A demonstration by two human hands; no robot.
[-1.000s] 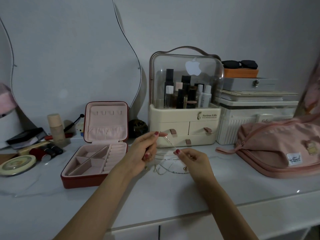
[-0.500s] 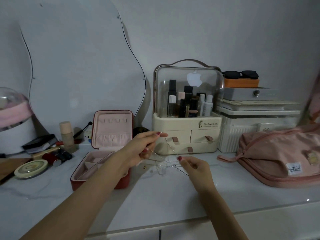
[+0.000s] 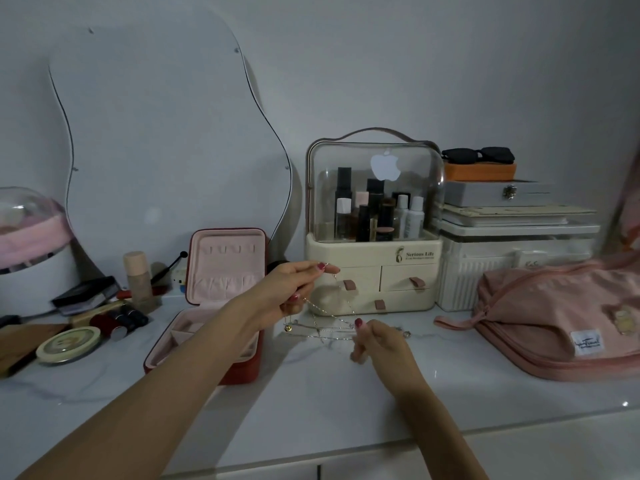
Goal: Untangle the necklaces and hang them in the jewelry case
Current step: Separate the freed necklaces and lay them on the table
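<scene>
My left hand [image 3: 294,287] pinches the tangled necklaces [image 3: 325,320] above the counter [image 3: 311,393], my right hand [image 3: 377,341] pinching their far strands, with the open jewelry case [image 3: 221,299] at nine o'clock and the cosmetics organizer [image 3: 374,237] crowding twelve.

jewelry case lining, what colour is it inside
Pale pink inside the jewelry case, with a dark red outer shell; the head view shows it, lid standing open.

The thin tangled silver necklaces [image 3: 329,327] blur together; the left forearm [image 3: 194,344] hides part of the open red jewelry case [image 3: 239,370].
</scene>
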